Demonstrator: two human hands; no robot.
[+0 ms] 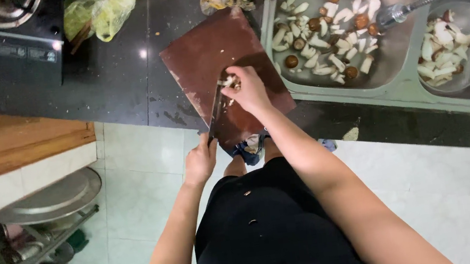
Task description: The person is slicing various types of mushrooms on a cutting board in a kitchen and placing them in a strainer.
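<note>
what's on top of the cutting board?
On the brown cutting board: a knife held by the left hand, and pale mushroom pieces under the right hand. That hand covers whatever else it holds.

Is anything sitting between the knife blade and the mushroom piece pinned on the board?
Nothing visible. The right hand pins the mushroom piece on the brown cutting board; the left hand holds the knife, its blade right at the piece.
</note>
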